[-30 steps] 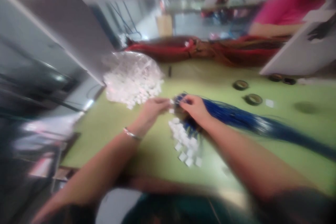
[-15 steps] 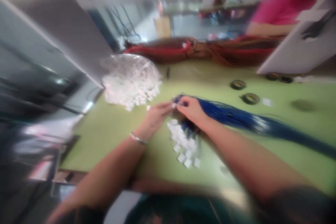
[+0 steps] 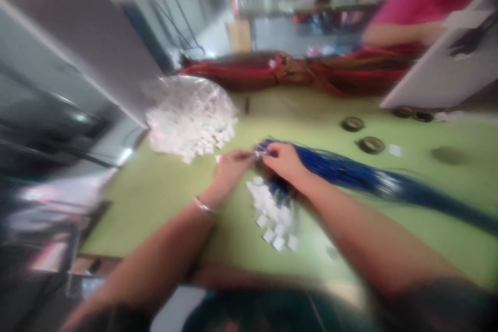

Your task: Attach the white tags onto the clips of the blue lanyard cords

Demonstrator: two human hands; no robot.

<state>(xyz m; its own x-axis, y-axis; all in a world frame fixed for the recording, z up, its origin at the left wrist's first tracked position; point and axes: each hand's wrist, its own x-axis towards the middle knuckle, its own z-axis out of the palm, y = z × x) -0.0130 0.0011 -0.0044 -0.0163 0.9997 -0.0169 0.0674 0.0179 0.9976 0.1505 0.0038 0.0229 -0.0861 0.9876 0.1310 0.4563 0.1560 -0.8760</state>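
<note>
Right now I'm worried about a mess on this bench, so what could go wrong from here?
The left hand might nudge the clear bag, scattering its white pieces. The right hand could disturb the white cluster close by. The blue wires, spread loosely there, might tangle.

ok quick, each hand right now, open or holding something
Left hand: closed in a pinch, contents too blurred to tell.
Right hand: closed at the end of the blue wires, exact hold unclear.
</note>
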